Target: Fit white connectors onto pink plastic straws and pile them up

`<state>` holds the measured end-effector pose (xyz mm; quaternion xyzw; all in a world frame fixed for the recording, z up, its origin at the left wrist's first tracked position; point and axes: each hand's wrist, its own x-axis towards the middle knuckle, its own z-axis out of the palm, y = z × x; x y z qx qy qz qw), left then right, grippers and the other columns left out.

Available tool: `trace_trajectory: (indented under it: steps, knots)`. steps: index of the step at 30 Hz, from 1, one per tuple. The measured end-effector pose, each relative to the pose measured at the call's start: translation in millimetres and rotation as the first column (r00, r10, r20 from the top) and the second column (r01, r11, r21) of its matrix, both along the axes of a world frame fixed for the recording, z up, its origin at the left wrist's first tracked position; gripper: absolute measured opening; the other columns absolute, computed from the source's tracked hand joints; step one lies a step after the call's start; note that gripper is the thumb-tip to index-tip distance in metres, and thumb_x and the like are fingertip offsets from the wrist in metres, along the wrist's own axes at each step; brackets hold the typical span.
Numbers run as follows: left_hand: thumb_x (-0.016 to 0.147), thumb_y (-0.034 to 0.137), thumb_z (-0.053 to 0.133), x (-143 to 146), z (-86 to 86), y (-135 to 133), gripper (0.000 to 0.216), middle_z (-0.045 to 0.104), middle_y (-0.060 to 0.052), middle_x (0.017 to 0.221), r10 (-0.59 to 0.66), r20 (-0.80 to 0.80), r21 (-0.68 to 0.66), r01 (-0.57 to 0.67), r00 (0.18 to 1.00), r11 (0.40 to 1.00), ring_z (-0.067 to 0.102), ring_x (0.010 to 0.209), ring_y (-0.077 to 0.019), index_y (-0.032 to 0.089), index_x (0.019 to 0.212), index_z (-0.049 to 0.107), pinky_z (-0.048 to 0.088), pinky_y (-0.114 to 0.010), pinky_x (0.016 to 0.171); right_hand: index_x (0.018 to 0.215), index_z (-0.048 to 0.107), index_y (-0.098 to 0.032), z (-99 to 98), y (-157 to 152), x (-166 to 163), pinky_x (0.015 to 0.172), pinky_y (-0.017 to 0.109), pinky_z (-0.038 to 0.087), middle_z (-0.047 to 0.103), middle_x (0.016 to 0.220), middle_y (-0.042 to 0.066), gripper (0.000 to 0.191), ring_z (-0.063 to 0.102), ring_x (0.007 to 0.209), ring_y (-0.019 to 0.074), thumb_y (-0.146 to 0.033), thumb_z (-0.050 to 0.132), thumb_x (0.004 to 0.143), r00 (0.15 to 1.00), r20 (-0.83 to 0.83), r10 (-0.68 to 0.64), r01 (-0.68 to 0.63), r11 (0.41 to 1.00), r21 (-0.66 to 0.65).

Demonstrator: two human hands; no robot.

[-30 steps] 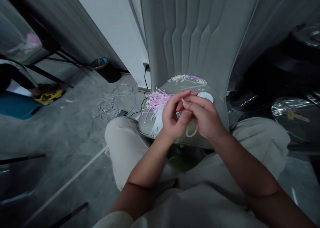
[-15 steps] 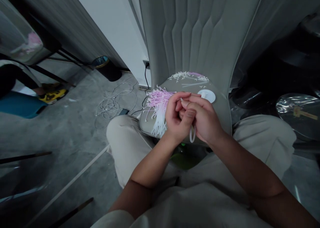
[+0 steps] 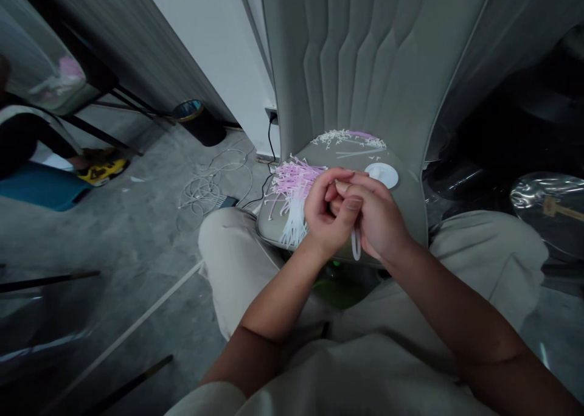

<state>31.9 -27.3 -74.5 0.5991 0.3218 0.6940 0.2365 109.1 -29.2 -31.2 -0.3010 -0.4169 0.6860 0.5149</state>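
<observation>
**Furniture and room.** One grey upholstered chair (image 3: 365,57) with a pleated back, seat in front of the wearer. White wall (image 3: 205,57) behind it, with a wall socket (image 3: 272,114) and a black cord (image 3: 270,142) running down to the floor. Grey concrete floor (image 3: 114,233), strewn at the chair's left with a tangle of thin white cable (image 3: 214,185). Small black bin (image 3: 198,124) against the wall.

**Nearby.** Seated person's dark-clad leg (image 3: 27,139) at far left, with a yellow-and-black shoe (image 3: 103,171) and a teal cloth (image 3: 41,188). Shiny dark bag (image 3: 547,212) at right.

**Wearer.** Beige trousers (image 3: 483,264), knees spread either side of the seat.

**On the seat.** Loose heap of pink and white strips (image 3: 292,191) at the front left, just beside the left hand. Scatter of short white bits (image 3: 347,137) toward the back. Round white disc (image 3: 381,175) just beyond the right hand.

**Hands.** Left hand (image 3: 326,215) and right hand (image 3: 378,218) together above the seat, fingers interlocked around a small pinched item, too hidden to tell. White loop (image 3: 355,246) hangs from between them.
</observation>
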Motion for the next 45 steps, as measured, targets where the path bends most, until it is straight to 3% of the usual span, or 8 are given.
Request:
trace_trajectory:
  steps: [8,16,21,27,35,40,45]
  knots:
    - [0.090,0.046,0.055,0.4,-16.7,7.9,0.028,0.065,-0.005,0.098,0.013,0.053,-0.012,-0.012,0.999,1.000,0.065,0.096,-0.0175,0.023,0.105,0.057,0.053,-0.036,0.088,0.062,0.059,-0.018,-10.2,7.4,0.3,0.064,0.023,0.047,0.056,0.071,0.000,0.014,0.054,0.066,0.0105,-0.019,0.055,0.075,0.999,0.009,0.033,-0.033,0.999,0.004]
    - [0.091,0.044,0.053,-6.7,-6.6,11.4,0.033,0.066,-0.005,0.105,0.102,-0.087,-0.004,-0.102,0.991,0.995,0.064,0.094,-0.0144,0.022,0.115,0.058,0.053,-0.028,0.082,0.069,0.064,-0.018,-13.0,19.4,6.6,0.063,0.022,0.044,0.054,0.066,-0.002,0.015,0.052,0.064,0.0095,-0.027,0.059,0.080,0.996,0.078,0.035,-0.037,0.999,0.024]
    - [0.093,0.047,0.049,-16.4,-2.6,12.9,0.038,0.066,-0.007,0.113,0.058,-0.195,0.011,-0.057,0.979,0.998,0.064,0.102,-0.0186,0.024,0.122,0.056,0.053,-0.035,0.088,0.075,0.070,-0.019,-10.6,25.4,16.1,0.066,0.023,0.045,0.064,0.076,0.000,0.012,0.056,0.072,0.0109,-0.026,0.061,0.080,0.976,0.212,0.052,-0.082,0.988,0.134]
    - [0.093,0.049,0.048,-18.6,-2.4,12.5,0.042,0.065,-0.009,0.117,0.014,-0.235,0.026,-0.008,0.972,1.000,0.065,0.106,-0.0206,0.025,0.128,0.051,0.053,-0.038,0.091,0.072,0.065,-0.019,-11.3,24.6,17.8,0.065,0.023,0.044,0.061,0.075,-0.001,0.017,0.055,0.072,0.0115,-0.028,0.055,0.083,0.969,0.246,0.027,-0.068,0.985,0.161]
    - [0.093,0.040,0.051,-21.0,-4.3,14.9,0.035,0.065,-0.008,0.116,0.060,-0.264,0.071,-0.042,0.963,0.997,0.065,0.104,-0.0196,0.024,0.124,0.054,0.053,-0.036,0.089,0.078,0.059,-0.020,-3.2,24.7,25.0,0.062,0.023,0.042,0.056,0.073,-0.002,0.022,0.051,0.069,0.0100,-0.032,0.048,0.093,0.901,0.417,0.121,-0.242,0.937,0.252]
    - [0.092,0.039,0.052,-22.5,1.2,16.1,0.031,0.068,-0.007,0.108,0.150,-0.358,0.131,-0.110,0.921,0.985,0.064,0.096,-0.0173,0.021,0.117,0.059,0.053,-0.032,0.081,0.072,0.056,-0.019,2.3,27.9,32.7,0.062,0.023,0.041,0.053,0.073,-0.002,0.018,0.049,0.070,0.0105,-0.023,0.050,0.089,0.857,0.496,0.137,-0.297,0.919,0.259]
    - [0.094,0.039,0.050,-25.1,5.2,16.5,0.030,0.068,-0.005,0.096,0.181,-0.368,0.169,-0.126,0.912,0.977,0.062,0.086,-0.0151,0.020,0.115,0.062,0.051,-0.032,0.078,0.072,0.058,-0.019,1.1,27.1,30.5,0.061,0.022,0.042,0.055,0.071,-0.002,0.017,0.050,0.067,0.0098,-0.024,0.051,0.087,0.926,0.360,0.116,-0.200,0.958,0.205]
